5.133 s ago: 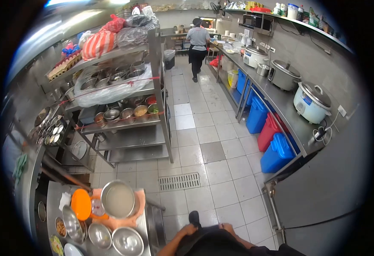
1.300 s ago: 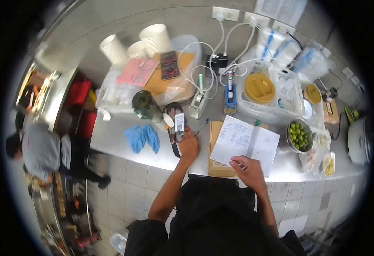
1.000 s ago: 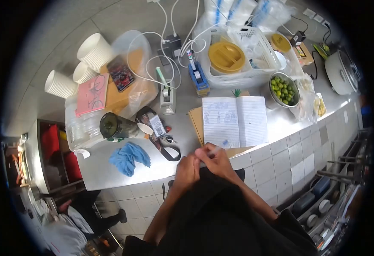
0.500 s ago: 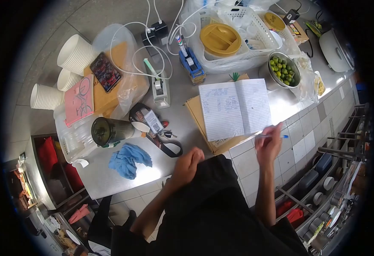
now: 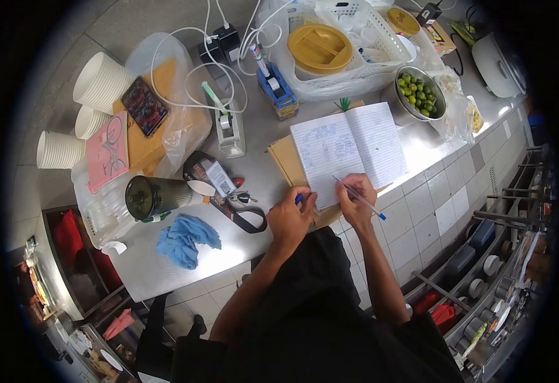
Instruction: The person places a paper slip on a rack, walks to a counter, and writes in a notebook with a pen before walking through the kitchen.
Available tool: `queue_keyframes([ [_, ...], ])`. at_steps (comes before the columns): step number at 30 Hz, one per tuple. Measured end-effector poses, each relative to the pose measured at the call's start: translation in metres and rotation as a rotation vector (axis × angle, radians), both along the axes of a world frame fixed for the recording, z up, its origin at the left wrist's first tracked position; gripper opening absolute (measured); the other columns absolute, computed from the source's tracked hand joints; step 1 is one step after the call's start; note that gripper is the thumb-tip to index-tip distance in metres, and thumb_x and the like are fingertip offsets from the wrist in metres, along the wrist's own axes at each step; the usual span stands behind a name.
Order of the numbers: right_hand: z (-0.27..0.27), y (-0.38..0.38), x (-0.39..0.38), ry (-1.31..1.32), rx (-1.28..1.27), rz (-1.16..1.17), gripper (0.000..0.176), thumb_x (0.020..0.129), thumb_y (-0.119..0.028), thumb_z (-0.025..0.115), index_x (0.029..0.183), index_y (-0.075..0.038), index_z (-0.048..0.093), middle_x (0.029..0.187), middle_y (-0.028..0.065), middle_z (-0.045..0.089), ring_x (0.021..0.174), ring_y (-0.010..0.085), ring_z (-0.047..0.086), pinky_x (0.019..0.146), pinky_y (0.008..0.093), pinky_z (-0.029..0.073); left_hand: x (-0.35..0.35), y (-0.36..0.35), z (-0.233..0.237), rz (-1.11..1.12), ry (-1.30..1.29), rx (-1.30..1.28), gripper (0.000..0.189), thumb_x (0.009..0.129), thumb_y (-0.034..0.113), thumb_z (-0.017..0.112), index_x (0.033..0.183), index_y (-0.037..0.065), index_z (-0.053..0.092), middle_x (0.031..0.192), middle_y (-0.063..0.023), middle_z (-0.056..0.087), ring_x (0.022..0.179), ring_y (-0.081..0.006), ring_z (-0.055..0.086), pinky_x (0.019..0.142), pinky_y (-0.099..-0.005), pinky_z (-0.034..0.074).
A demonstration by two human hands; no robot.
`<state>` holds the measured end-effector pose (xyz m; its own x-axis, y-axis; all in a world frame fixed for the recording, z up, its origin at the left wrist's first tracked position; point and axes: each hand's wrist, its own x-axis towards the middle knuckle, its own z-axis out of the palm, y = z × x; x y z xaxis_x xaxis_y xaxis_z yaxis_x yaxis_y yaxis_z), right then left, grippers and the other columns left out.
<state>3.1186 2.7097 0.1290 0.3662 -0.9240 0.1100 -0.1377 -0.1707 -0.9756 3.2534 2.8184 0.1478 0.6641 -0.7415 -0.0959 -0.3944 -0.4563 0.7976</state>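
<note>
An open lined notebook (image 5: 330, 150) with handwriting on its left page lies on a brown cardboard piece (image 5: 286, 163) at the table's near edge. My right hand (image 5: 358, 196) is closed around a clear ballpoint pen (image 5: 370, 205), its tip over the lower part of the pages and its blue end toward me. My left hand (image 5: 290, 217) rests at the notebook's lower left corner, fingers curled around a small blue pen cap (image 5: 299, 198). Left of that hand lie a black lanyard (image 5: 247, 220) and keys (image 5: 243, 197).
A blue cloth (image 5: 187, 239), a dark-lidded cup (image 5: 148, 198) and a phone (image 5: 144, 106) are on the left. Behind the notebook stand tape dispensers (image 5: 231, 131), a white basket (image 5: 381, 60) and a metal bowl of green limes (image 5: 420, 96). A person's leg (image 5: 155, 329) shows at lower left.
My right hand has moved left with the pen, from beside the notebook onto its lower edge. My left hand has come up to the notebook's corner, and the blue cap now shows in it.
</note>
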Motion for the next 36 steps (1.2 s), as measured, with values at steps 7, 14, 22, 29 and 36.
queue_keyframes([
  [7,0.028,-0.026,0.021,0.133,-0.096,0.108,0.012,0.085,-0.009,0.077,0.093,-0.002,0.073,0.080,0.0082,0.073,0.075,0.0147,0.071,0.067,0.0267,0.055,0.018,-0.010,-0.014,-0.075,-0.156,-0.399,0.021,0.081,0.019,0.080,0.099,0.013,0.071,0.083,-0.0044,0.067,0.066,-0.0215,0.062,0.061,-0.0335,0.047],
  [14,0.031,-0.041,0.069,0.118,-0.030,0.244,0.019,0.090,-0.012,0.076,0.085,-0.002,0.061,0.071,0.0002,0.065,0.060,0.0022,0.055,0.052,0.0187,0.044,0.046,-0.024,-0.054,-0.256,-0.420,-0.617,0.020,0.073,0.012,0.081,0.092,0.016,0.076,0.069,0.0023,0.054,0.060,-0.0163,0.052,0.059,-0.0319,0.038],
  [22,0.016,-0.043,0.066,0.170,0.025,0.262,0.027,0.088,-0.016,0.079,0.077,-0.004,0.058,0.068,0.0039,0.066,0.063,0.0058,0.060,0.056,0.0230,0.049,0.044,-0.025,-0.068,-0.158,-0.380,-0.744,0.025,0.066,0.009,0.081,0.089,0.016,0.078,0.066,0.0039,0.045,0.056,-0.0137,0.044,0.057,-0.0306,0.032],
  [29,0.001,-0.050,0.063,0.195,-0.165,0.289,0.027,0.087,-0.004,0.076,0.071,-0.003,0.054,0.066,0.0029,0.063,0.058,0.0042,0.051,0.054,0.0210,0.043,0.048,-0.026,-0.072,-0.190,-0.432,-0.753,0.016,0.069,0.016,0.078,0.085,0.017,0.078,0.066,0.0043,0.047,0.058,-0.0136,0.048,0.059,-0.0317,0.035],
  [36,0.000,-0.051,0.062,0.295,-0.165,0.286,0.028,0.086,-0.005,0.078,0.068,-0.001,0.056,0.064,0.0026,0.062,0.059,0.0044,0.051,0.055,0.0218,0.044,0.049,-0.026,-0.072,-0.204,-0.411,-0.745,0.012,0.071,0.017,0.077,0.083,0.016,0.077,0.066,0.0043,0.050,0.059,-0.0134,0.050,0.059,-0.0316,0.034],
])
